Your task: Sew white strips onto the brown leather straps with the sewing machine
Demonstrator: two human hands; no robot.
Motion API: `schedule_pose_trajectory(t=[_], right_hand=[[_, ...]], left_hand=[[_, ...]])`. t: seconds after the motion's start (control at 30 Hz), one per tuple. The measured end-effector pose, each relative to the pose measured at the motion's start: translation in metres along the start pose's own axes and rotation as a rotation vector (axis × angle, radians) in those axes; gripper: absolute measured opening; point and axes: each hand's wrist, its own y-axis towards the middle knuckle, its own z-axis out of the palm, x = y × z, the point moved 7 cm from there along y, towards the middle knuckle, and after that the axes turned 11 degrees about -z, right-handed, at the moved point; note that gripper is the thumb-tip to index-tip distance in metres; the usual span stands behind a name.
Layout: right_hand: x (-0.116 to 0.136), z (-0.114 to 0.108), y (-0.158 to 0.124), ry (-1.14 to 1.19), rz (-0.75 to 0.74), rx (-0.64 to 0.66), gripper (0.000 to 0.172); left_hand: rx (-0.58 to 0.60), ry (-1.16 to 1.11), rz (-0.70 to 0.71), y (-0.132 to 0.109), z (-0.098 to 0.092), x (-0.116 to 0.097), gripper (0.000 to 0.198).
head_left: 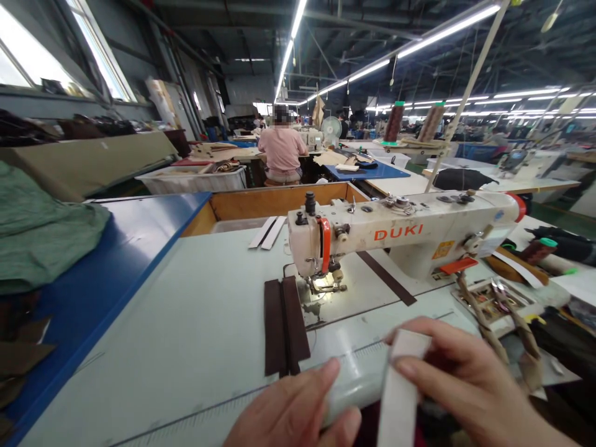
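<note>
Between the thumb and fingers of my right hand [460,379] is a pale white strip [399,406], held upright over the table's front edge. My left hand [291,410] is to the left of it, thumb apart from the fingers, with nothing seen in it; its lower part is cut off by the frame. Just beyond my left hand lies a dark brown zipper piece [286,326] with two side strips, left of the needle area. The sewing machine [354,233], marked DUKI, stands behind with its lamp lit on the presser foot [326,284].
A dark brown strip [386,277] lies under the machine arm. Two white strips [267,232] rest at the table's back edge. A tray of small tools [500,298] sits at right, and green cloth [46,226] at far left. A person in pink [283,149] sits ahead.
</note>
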Motion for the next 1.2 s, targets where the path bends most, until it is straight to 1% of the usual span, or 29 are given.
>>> schedule_pose_trajectory(t=[0.07,0.1,0.13,0.17,0.23,0.3,0.37,0.4,0.43,0.5,0.53,0.6,0.7,0.8,0.87,1.03,1.2], right_hand=[[-0.011,0.054,0.022,0.292,0.063,0.192,0.035],[-0.018,0.076,0.032,0.374,0.081,0.242,0.037],[-0.025,0.095,0.04,0.406,0.088,0.278,0.038],[-0.032,0.111,0.047,0.386,0.083,0.31,0.037],[-0.043,0.13,0.058,0.278,0.036,0.339,0.032],[-0.051,0.134,0.066,0.176,0.001,0.3,0.029],[-0.053,0.133,0.071,0.073,-0.075,0.271,0.036],[-0.05,0.134,0.072,-0.008,-0.155,0.3,0.043],[-0.046,0.138,0.071,-0.102,-0.244,0.363,0.049],[-0.044,0.151,0.062,-0.283,-0.376,0.547,0.062],[-0.045,0.157,0.057,-0.345,-0.391,0.63,0.069],[-0.05,0.164,0.05,-0.385,-0.339,0.728,0.08],[-0.047,0.166,0.044,-0.383,-0.296,0.773,0.082],[-0.041,0.164,0.039,-0.367,-0.285,0.765,0.081],[-0.038,0.163,0.035,-0.352,-0.279,0.753,0.08],[-0.034,0.163,0.019,-0.322,-0.254,0.75,0.078],[-0.036,0.166,0.004,-0.322,-0.261,0.78,0.086]], left_hand=[[-0.037,0.04,0.086,0.0,0.004,-0.011,0.033],[-0.04,0.045,0.094,-0.001,0.006,-0.01,0.031],[-0.035,0.041,0.096,-0.004,0.008,-0.007,0.03],[-0.017,0.031,0.093,-0.008,0.009,-0.001,0.032],[0.033,0.038,0.047,-0.016,0.009,0.019,0.037],[0.088,0.093,-0.029,-0.022,0.007,0.045,0.035],[0.11,0.157,-0.089,-0.024,0.003,0.071,0.035],[0.12,0.185,-0.107,-0.023,0.003,0.082,0.035],[0.124,0.211,-0.119,-0.021,0.003,0.091,0.036],[0.13,0.253,-0.13,-0.016,0.009,0.105,0.038],[0.13,0.266,-0.134,-0.013,0.015,0.11,0.039],[0.149,0.277,-0.147,-0.009,0.03,0.117,0.039],[0.184,0.256,-0.147,-0.007,0.053,0.119,0.036],[0.207,0.227,-0.14,-0.009,0.066,0.115,0.033],[0.216,0.212,-0.141,-0.011,0.067,0.111,0.033],[0.23,0.188,-0.136,-0.014,0.062,0.098,0.035],[0.22,0.204,-0.116,-0.018,0.06,0.086,0.036]])
